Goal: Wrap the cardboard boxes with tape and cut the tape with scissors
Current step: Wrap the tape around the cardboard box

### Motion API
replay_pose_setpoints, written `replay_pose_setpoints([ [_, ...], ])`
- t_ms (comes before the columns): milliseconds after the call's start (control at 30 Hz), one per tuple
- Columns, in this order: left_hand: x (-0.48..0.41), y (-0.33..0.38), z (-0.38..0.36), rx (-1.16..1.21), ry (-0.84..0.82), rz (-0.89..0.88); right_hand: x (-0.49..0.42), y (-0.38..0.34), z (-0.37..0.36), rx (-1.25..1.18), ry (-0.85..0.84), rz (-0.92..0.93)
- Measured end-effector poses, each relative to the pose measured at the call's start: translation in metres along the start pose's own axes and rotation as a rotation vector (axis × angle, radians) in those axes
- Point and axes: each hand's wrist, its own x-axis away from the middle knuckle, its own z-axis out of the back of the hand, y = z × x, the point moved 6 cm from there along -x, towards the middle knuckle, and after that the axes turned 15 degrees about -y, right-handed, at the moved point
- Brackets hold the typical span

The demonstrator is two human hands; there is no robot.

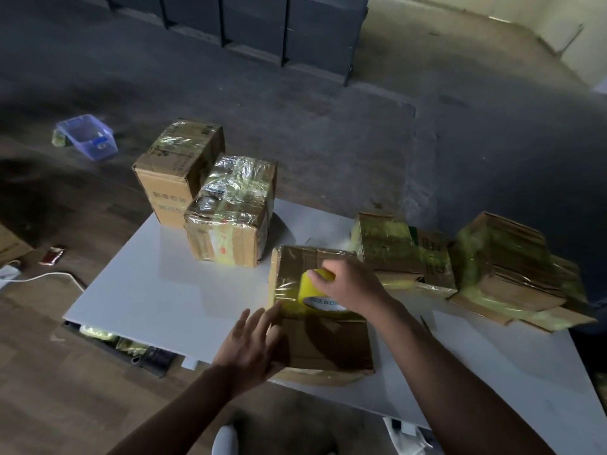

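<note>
A flat cardboard box (323,343) lies on the white table (170,290) right in front of me. Yellowish tape runs across its top. My right hand (348,284) grips a yellow tape roll (313,289) on top of the box. My left hand (253,346) presses with straight fingers against the box's left side. No scissors show in this view.
Two taped boxes (230,211) (179,172) stand at the table's far left corner. Two more taped boxes (400,251) (512,270) lie at the right, blurred. On the floor are a blue plastic tub (87,136), a white cable (49,277) and a dark tray (131,353) under the table's edge.
</note>
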Motion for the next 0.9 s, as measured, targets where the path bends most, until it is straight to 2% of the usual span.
replay_pose_setpoints([
  [233,-0.007,0.008,0.001,-0.014,-0.046,0.041,0.010,0.016,0.010,0.069,-0.021,-0.105],
  [400,0.001,0.004,0.017,0.107,-0.017,-0.156,0.009,0.012,0.006,0.105,-0.008,-0.103],
  [467,-0.001,-0.003,0.031,0.299,0.056,-0.176,0.008,0.012,0.004,0.101,-0.016,-0.108],
  [533,-0.018,-0.008,0.040,0.442,0.114,-0.059,0.006,0.012,0.002,0.074,-0.013,-0.102],
  [567,-0.029,-0.008,0.040,0.439,0.112,0.006,0.006,0.013,0.002,0.046,-0.009,-0.096],
  [633,-0.051,-0.001,0.026,0.401,-0.010,0.100,0.005,0.018,0.003,-0.035,-0.013,-0.076],
  [733,-0.061,0.007,0.002,0.299,-0.153,0.155,0.011,0.038,0.002,-0.309,-0.046,-0.063],
  [833,-0.061,0.007,-0.007,0.229,-0.188,0.171,0.021,0.055,-0.012,-0.568,0.002,-0.110],
  [900,-0.062,0.008,-0.006,0.194,-0.206,0.185,0.023,0.055,-0.017,-0.595,0.033,-0.131],
])
